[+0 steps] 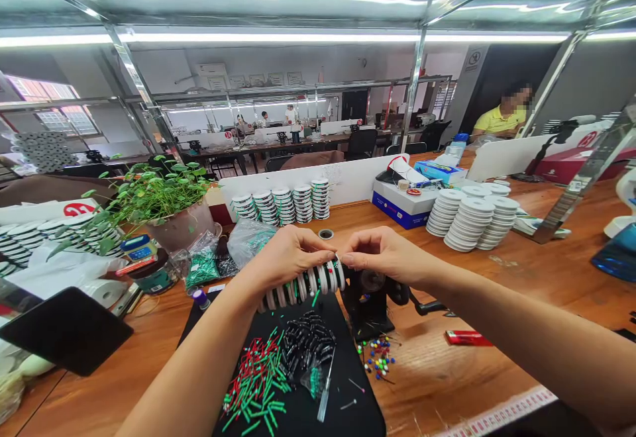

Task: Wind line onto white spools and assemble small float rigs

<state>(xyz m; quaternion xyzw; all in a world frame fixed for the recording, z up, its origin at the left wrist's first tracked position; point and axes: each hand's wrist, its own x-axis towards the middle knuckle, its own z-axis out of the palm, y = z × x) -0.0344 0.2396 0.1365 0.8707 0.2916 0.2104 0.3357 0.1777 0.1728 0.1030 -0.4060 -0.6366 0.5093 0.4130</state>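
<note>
A row of white spools [303, 285] with dark bands lies tilted on a rod above a black mat [348, 390], its upper end just beside a black winder [368, 298]. The left hand [291, 257] and right hand [382, 256] are both closed, their fingertips pinching together at the row's upper end; anything finer between them is too small to tell. On the mat lie red-and-green pieces [256, 374] and black pieces [304, 344]. Coloured pins [377, 357] are scattered on the wooden table [447, 377] just beside it. Stacks of spools [472, 215] stand farther back, and a potted plant [169, 192] stands to the left.
</note>
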